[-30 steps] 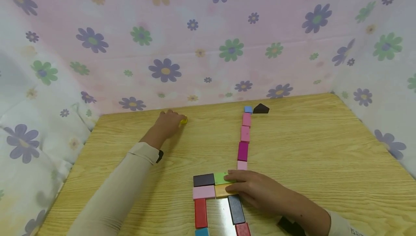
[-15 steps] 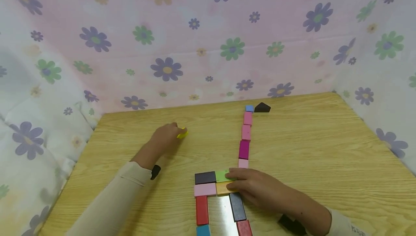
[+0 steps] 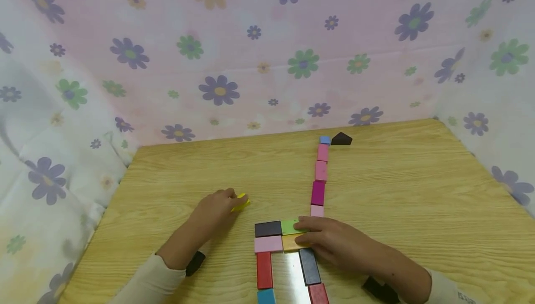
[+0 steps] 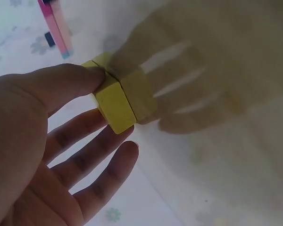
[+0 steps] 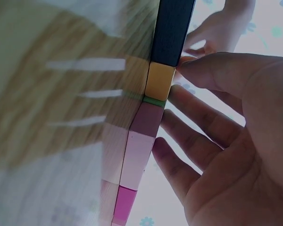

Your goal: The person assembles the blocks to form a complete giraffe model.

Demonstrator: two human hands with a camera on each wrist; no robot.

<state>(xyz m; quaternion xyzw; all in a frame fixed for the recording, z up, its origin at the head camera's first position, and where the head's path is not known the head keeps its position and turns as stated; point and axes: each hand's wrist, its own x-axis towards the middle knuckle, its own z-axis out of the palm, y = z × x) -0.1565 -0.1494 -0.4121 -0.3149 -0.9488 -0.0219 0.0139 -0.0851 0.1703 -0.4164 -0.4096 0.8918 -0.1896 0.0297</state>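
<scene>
In the head view my left hand (image 3: 212, 210) holds a yellow block (image 3: 241, 202) low over the table, left of the black block (image 3: 268, 229). The left wrist view shows the thumb on one side of that yellow block (image 4: 115, 107), fingers on the other. My right hand (image 3: 340, 243) rests with extended fingers on the light green block (image 3: 289, 227) and the orange block (image 3: 291, 243). In the right wrist view its fingertips touch along the row by the orange block (image 5: 159, 81) and a pink block (image 5: 138, 153).
A line of pink and magenta blocks (image 3: 318, 193) runs back to a small blue block (image 3: 324, 140). Beside it lies a black angled block (image 3: 342, 139). Red (image 3: 264, 270), blue (image 3: 266, 296) and dark grey (image 3: 309, 267) blocks extend toward me. Floral cloth (image 3: 251, 81) surrounds the wooden table (image 3: 418, 192).
My left hand has come from the back left of the table toward me, bringing the yellow block near the black block. The right hand keeps its place on the blocks.
</scene>
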